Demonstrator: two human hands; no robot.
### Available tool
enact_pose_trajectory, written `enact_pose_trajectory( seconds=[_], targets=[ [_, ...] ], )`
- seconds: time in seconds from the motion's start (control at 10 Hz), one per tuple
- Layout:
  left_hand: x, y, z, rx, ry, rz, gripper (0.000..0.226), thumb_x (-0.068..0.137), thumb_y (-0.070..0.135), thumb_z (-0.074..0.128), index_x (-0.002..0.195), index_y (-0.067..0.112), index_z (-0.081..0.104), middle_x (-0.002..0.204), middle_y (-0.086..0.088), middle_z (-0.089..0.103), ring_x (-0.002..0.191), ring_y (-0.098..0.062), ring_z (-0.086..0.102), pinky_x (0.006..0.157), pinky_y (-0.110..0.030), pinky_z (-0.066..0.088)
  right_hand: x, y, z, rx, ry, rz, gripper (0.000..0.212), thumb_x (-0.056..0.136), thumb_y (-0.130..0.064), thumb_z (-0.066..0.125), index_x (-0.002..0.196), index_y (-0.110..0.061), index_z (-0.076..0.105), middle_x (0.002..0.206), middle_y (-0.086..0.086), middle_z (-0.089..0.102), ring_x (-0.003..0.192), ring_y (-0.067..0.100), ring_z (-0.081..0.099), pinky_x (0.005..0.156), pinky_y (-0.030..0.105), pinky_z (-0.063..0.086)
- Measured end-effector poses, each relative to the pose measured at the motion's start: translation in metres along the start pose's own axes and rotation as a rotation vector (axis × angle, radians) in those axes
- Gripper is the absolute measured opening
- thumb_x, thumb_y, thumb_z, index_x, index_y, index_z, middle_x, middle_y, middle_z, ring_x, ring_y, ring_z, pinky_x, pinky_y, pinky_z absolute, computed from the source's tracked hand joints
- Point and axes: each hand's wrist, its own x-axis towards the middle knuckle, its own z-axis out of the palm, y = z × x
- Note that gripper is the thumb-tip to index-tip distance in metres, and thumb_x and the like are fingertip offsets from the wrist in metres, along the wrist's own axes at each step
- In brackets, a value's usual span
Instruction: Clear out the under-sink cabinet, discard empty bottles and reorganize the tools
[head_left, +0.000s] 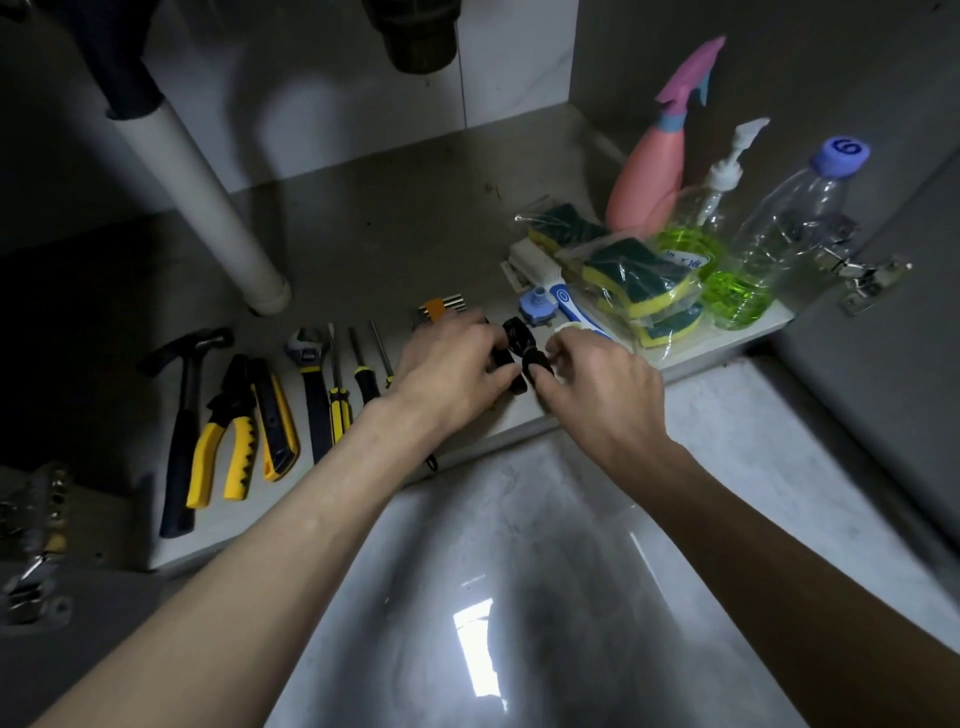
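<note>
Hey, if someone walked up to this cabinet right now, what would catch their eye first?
Two hands meet at the cabinet's front edge, the left hand and right hand each gripping small black objects. Left of them lies a neat row of black-and-yellow tools. A pink spray bottle stands at the right.

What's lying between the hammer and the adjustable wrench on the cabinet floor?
In the head view, yellow-handled pliers and a yellow-and-black utility knife lie between the hammer and the wrench.

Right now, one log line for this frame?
left hand: grips black rolls | right hand: pinches same | tools: hammer, pliers lined up | bottles: rear right
</note>
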Motion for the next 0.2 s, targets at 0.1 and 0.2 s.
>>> enact_pose_trajectory(
  seconds=[0.1, 0.2],
  targets=[
    [-0.021, 0.009, -0.011, -0.063, 0.137, 0.005, 0.02, 0.094, 0.038, 0.051, 0.1, 0.028, 0.068, 0.096, 0.007, 0.059, 0.099, -0.02, 0.057, 0.065, -0.031, 0.04, -0.015, 0.005, -0.016, 0.137, 0.034, 0.027, 0.019, 0.09, -0.048, 0.062, 0.099, -0.031, 0.064, 0.085, -0.015, 0.065, 0.077, 0.013, 0.061, 0.063, 0.03, 0.044],
    [-0.065, 0.025, -0.008, -0.186, 0.171, -0.06, 0.022, 0.095, 0.036, 0.046, 0.093, 0.029, 0.066, 0.092, 0.01, 0.065, 0.086, -0.017, 0.062, 0.065, -0.033, 0.051, -0.056, 0.027, -0.03, 0.257, -0.018, 0.125, 0.009, 0.091, -0.04, 0.058, 0.092, -0.033, 0.062, 0.081, -0.016, 0.065, 0.068, 0.004, 0.057, 0.062, 0.028, 0.042]
  ],
)
